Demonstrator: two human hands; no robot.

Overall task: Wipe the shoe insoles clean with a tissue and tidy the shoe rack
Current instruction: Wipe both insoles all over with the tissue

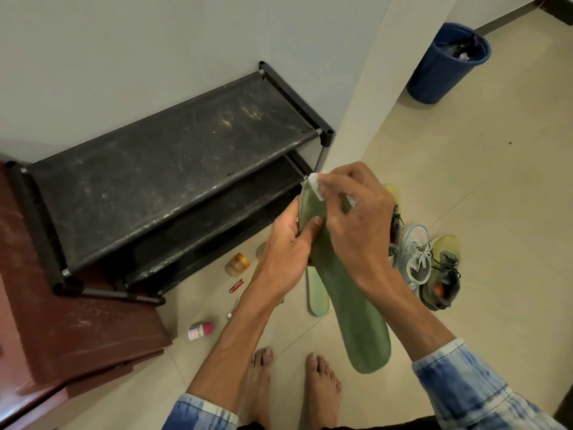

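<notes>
One dull green insole (350, 293), matte and faintly mottled, was held above the floor in front of the black shoe rack (173, 162), heel end nearest the person. The left hand (285, 246) gripped its edge near the middle, fingers curled round it, thumb on top. The right hand (356, 218) pinched a white tissue (314, 183) against the toe end. A paler second insole (316, 296) lay on the floor below. Print on the pink-capped bottle (200, 330) was too small to read

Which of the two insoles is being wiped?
The darker green insole, held by the left hand while the right hand presses a tissue to its tip; the paler insole lies on the floor.
</notes>
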